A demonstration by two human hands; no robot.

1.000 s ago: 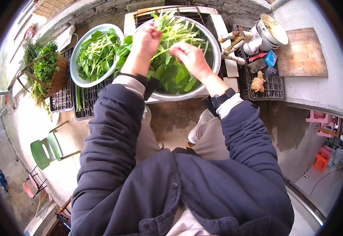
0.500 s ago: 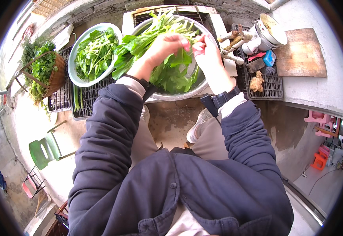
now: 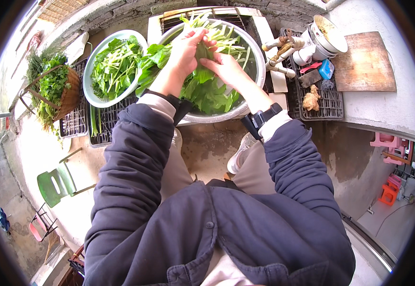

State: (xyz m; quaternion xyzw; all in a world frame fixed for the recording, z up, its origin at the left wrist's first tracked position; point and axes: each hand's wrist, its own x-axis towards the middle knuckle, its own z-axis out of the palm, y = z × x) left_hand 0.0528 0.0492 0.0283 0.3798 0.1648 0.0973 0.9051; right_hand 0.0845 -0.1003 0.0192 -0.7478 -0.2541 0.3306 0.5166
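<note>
Leafy greens point(image 3: 212, 99) fill a wide metal basin point(image 3: 261, 71) in front of me, with water showing along its right side. Over the basin, my left hand point(image 3: 187, 51) is closed around some of the greens, fingers curled. My right hand point(image 3: 226, 70) is just to its right and slightly lower, its thumb and fingers closed on a green leaf point(image 3: 202, 56) that hangs between both hands. Pale stems stick up behind the hands. Left of the basin, a light green bowl point(image 3: 87, 85) contains more cut greens point(image 3: 117, 66).
A wicker basket point(image 3: 69, 93) of herbs stands far left, beside black crates point(image 3: 105, 136). Taps point(image 3: 283, 52) rise at the basin's right. Beyond them are a crate point(image 3: 331, 110) with a ginger root point(image 3: 311, 99), stacked bowls point(image 3: 329, 35) and a wooden board point(image 3: 364, 62).
My right hand has moved left and a little down, turning toward the left hand. My left hand has shifted slightly left and up. A leaf now shows between them.
</note>
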